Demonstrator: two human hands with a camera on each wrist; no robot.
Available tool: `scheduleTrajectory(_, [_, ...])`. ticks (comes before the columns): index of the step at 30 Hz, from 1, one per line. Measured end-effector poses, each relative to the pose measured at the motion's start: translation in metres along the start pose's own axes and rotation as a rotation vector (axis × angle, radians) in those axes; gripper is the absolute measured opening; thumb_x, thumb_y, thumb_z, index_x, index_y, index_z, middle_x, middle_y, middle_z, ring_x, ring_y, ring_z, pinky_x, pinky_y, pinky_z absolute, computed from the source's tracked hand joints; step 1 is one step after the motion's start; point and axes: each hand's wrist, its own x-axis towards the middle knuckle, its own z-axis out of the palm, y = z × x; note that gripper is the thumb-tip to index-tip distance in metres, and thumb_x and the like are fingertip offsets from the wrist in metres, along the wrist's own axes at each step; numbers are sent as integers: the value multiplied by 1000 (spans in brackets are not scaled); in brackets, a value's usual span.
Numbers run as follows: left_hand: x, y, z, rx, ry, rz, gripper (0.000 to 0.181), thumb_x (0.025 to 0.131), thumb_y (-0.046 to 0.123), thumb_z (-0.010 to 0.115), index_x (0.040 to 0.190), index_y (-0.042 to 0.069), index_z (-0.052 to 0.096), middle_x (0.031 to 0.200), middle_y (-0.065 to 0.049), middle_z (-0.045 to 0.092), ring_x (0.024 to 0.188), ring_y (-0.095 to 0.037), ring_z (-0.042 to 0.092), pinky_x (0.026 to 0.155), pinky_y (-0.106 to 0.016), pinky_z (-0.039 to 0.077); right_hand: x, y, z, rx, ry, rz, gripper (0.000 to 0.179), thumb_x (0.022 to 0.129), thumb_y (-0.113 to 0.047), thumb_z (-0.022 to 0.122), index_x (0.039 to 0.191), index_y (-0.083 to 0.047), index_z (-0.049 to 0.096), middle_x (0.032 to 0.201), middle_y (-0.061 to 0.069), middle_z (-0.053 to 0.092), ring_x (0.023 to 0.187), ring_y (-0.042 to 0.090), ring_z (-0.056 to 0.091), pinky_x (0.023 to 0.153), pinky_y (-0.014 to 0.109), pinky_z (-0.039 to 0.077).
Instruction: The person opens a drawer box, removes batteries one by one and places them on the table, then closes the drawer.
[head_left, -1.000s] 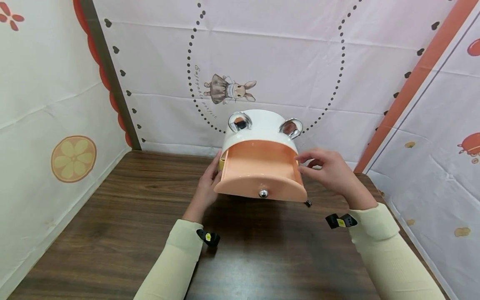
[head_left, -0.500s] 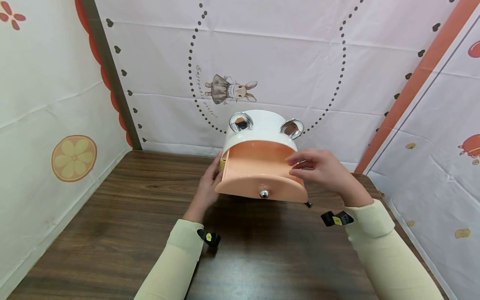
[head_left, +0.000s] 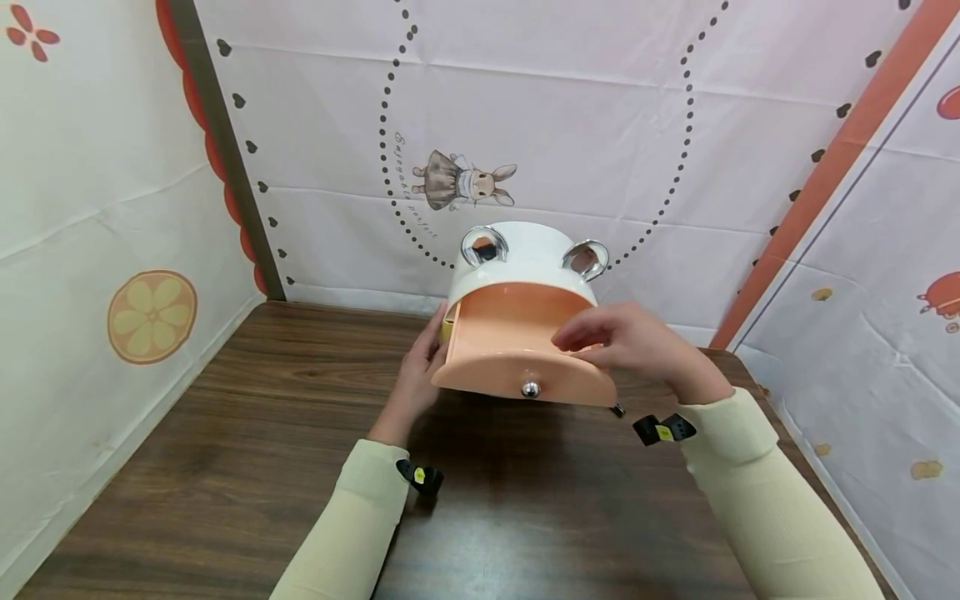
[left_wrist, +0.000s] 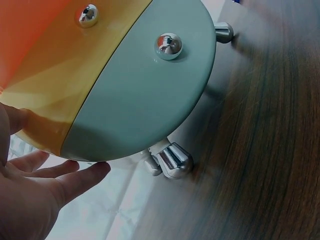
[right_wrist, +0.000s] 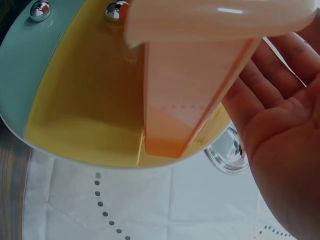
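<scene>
A white rounded storage box with two silver ears stands on the table. Its peach top drawer is pulled out, showing a bare inside and a silver knob. Below are a yellow drawer front and a grey-green one, both closed. My left hand holds the box's left side, its thumb on the yellow front and its fingers along the edge. My right hand reaches over the peach drawer's right side with bent fingers, thumb apart from them; the fingertips are partly hidden in the drawer.
The dark wooden table extends in front and to both sides. A printed cloth hangs close behind the box, with more cloth at left and right. Silver feet carry the box.
My right hand has moved left and slightly down, from the drawer's right side wall to over its inside near the front. The left hand and the box stay put.
</scene>
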Motion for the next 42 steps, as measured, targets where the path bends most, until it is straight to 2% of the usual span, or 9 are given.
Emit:
scheduleTrajectory(3, [0, 1, 0, -3, 1, -4, 58, 103, 21, 42, 156, 27, 19, 158, -12, 28, 137, -34, 42, 108, -52, 39, 4, 0, -1, -1, -64, 61, 22, 87, -10, 70, 108, -16, 73, 107, 0, 73, 96, 13, 69, 85, 32, 56])
scheduleTrajectory(5, [0, 0, 0, -5, 3, -5, 58, 103, 21, 43, 156, 28, 20, 158, -12, 28, 136, -34, 43, 108, -52, 39, 8, 1, -2, -1, -104, 72, 21, 86, -13, 72, 107, -18, 74, 105, -1, 73, 93, 12, 69, 83, 30, 55])
scheduleTrajectory(12, [-2, 2, -1, -15, -1, 3, 58, 103, 20, 43, 156, 25, 20, 158, -13, 29, 133, -35, 46, 105, -53, 42, 18, 2, -3, 0, -219, 32, 17, 86, -18, 72, 102, -22, 74, 97, -4, 73, 86, 13, 69, 80, 32, 56])
scheduleTrajectory(20, [-2, 2, 0, -5, -2, -13, 58, 103, 21, 43, 156, 23, 20, 158, -12, 28, 137, -34, 42, 108, -52, 39, 26, 0, -1, -48, -314, 74, 15, 87, -20, 71, 102, -23, 74, 92, -6, 71, 83, 15, 63, 78, 32, 54])
scheduleTrajectory(23, [2, -7, 2, -6, 3, -17, 58, 103, 20, 42, 156, 25, 20, 159, -11, 27, 138, -34, 41, 108, -53, 38, 28, -2, 0, -62, -343, 73, 15, 87, -17, 69, 100, -23, 74, 89, -6, 71, 81, 15, 63, 76, 32, 53])
scheduleTrajectory(29, [11, -34, 6, -7, 24, -1, 58, 102, 29, 43, 154, 40, 20, 158, -5, 29, 135, -31, 44, 105, -54, 41, 34, -3, 1, -124, -385, 84, 18, 86, -12, 66, 93, -26, 74, 81, -9, 68, 75, 11, 59, 70, 29, 51])
scheduleTrajectory(35, [11, -36, 6, 40, 32, 14, 57, 102, 36, 42, 153, 43, 18, 157, -2, 31, 133, -30, 46, 101, -54, 45, 37, -5, 0, -121, -425, 72, 17, 84, -6, 63, 85, -21, 72, 72, -8, 63, 65, 10, 53, 62, 26, 46])
scheduleTrajectory(42, [11, -35, 5, 36, 33, 20, 57, 102, 36, 42, 153, 45, 18, 157, -1, 30, 135, -30, 45, 102, -54, 44, 39, -7, -1, -166, -441, 85, 19, 82, -4, 61, 82, -20, 71, 71, -10, 60, 65, 8, 51, 61, 24, 44])
